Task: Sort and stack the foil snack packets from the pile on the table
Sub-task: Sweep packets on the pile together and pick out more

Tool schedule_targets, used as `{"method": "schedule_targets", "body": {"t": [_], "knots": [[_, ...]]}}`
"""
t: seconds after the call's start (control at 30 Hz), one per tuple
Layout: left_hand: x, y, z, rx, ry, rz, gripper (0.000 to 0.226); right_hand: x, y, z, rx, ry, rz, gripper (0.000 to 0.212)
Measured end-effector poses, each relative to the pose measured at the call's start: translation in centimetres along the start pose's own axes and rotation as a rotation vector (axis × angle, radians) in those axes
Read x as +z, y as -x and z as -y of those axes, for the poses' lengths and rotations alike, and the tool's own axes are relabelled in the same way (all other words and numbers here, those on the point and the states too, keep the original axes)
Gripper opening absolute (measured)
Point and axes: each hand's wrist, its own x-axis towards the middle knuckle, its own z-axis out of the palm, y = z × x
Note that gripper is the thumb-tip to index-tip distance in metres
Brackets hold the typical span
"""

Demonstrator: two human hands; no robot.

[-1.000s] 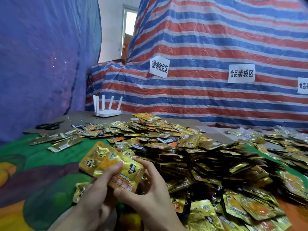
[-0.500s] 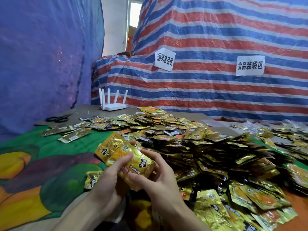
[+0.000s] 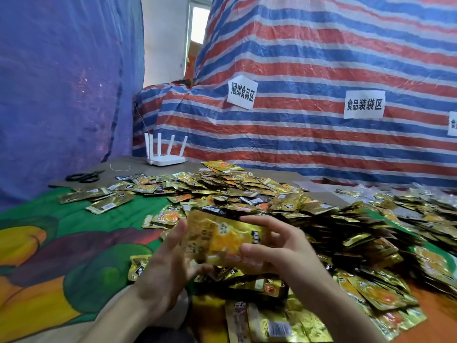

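The held packets (image 3: 222,243) are lying flatter than before. The right hand (image 3: 284,253) is gripping them, and the left hand (image 3: 168,263) is pressing straightened fingers alongside. One pile (image 3: 309,214) is sitting beyond.

- Paper sign (image 3: 241,95), left, on striped tarp (image 3: 321,58): "捆绑食品区".
- 2nd paper sign (image 3: 364,104), to its right, same tarp: "食品装袋区".
- 3rd sign (image 3: 453,123), at frame edge: cut off, unreadable.
- foil packets (image 3: 296,206): print too blurry to read.

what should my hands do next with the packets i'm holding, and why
Probably tap the held packets square before stacking: they look offset from each other, the right hand pinches one end, and the left hand touches the other end.
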Motion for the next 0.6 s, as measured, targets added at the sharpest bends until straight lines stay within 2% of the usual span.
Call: {"method": "schedule_targets", "body": {"t": [0.1,0.23,0.33,0.4,0.47,0.53,0.6], "knots": [[-0.8,-0.8,-0.5,0.014,-0.032,-0.133,0.076,-3.9,2.2,1.1,0.054,0.108,0.04,0.049],[-1.8,-1.0,0.0,0.035,-0.151,-0.279,0.06,-8.5,5.2,1.4,0.286,0.261,0.133,0.061],[-1.7,-1.1,0.3,0.072,-0.294,-0.389,0.045,-8.9,6.3,0.4,0.403,0.563,0.131,0.059],[-1.8,-1.1,0.8,0.145,-0.539,-0.482,0.024,-8.5,6.7,-0.4,0.408,0.744,0.062,0.055],[-2.0,-1.1,1.0,0.245,-0.815,-0.55,0.008,-8.0,6.8,-0.4,0.377,0.825,-0.015,0.058],[-2.1,-0.9,1.0,0.311,-0.964,-0.61,0.013,-7.7,6.5,0.3,0.333,0.95,-0.022,0.055],[-2.0,-1.0,0.7,0.328,-1.012,-0.661,0.014,-7.4,5.9,1.4,0.264,1.03,-0.034,0.051]]}}
